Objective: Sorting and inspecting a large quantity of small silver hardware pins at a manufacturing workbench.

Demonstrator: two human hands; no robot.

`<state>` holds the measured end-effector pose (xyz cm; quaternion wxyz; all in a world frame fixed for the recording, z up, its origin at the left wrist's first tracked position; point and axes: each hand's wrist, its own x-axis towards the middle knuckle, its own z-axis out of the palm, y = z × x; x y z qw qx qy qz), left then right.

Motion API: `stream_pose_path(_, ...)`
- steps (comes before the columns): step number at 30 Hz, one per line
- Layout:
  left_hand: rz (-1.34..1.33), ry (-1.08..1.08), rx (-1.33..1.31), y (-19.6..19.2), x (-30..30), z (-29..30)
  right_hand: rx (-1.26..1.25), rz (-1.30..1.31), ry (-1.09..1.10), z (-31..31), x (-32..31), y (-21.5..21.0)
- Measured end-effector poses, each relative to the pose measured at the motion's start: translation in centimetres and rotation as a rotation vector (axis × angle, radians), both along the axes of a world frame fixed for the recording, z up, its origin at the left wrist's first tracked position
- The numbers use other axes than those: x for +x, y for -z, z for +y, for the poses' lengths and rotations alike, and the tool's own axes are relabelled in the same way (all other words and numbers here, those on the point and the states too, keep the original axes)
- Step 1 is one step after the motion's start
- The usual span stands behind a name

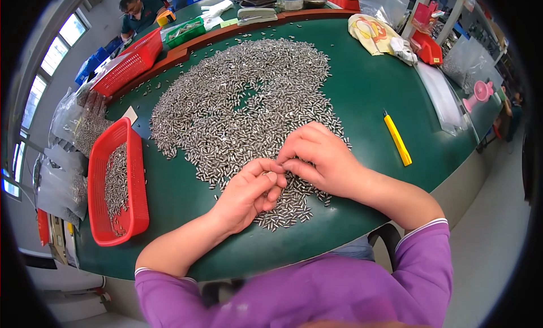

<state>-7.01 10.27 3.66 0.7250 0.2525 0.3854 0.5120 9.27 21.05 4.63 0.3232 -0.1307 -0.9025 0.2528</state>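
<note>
A broad heap of small silvery metal pins (243,73) spreads over the green tabletop (362,113). Over the near part of the heap, my left hand (251,192) has its fingers curled, thumb pressed against the index finger. My right hand (319,161) meets it from the right, thumb and index finger pinched together at the left fingertips. Whatever lies between the fingers is too small and too covered to name. To the left of the heap, a red plastic basket (139,181) holds more of the metal pins.
A yellow utility knife (397,138) lies on the right. Plastic bags of parts (62,181) stand along the left edge. At the back are a red basket (131,62), a green tray (186,33) and a yellow cloth (370,34). A pink fan (481,93) stands far right. Another person (141,14) sits at the far left.
</note>
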Motion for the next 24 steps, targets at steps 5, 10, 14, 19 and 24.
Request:
stream_pose_path(5, -0.004, 0.061, 0.035, 0.4, -0.3, -0.1, 0.090, 0.034, -0.097, -0.6, 0.2, 0.0)
stream_pose_path(10, -0.069, 0.031, 0.011, 0.5, -0.4, 0.2, -0.010, -0.061, 0.048, -0.1, 0.4, 0.5)
stream_pose_path(14, -0.073, 0.038, 0.009, 0.3, -0.4, 0.1, 0.088, -0.207, -0.002, 0.5, 0.6, 1.8)
stream_pose_path(19, -0.082, 0.037, -0.027, 0.3, -0.5, 0.0, 0.161, -0.231, 0.049, 0.0, 0.3, 1.7)
stream_pose_path(24, -0.053, 0.009, -0.035, -0.1, -0.5, -0.1, 0.128, -0.233, 0.073, 0.3, 0.3, 1.3)
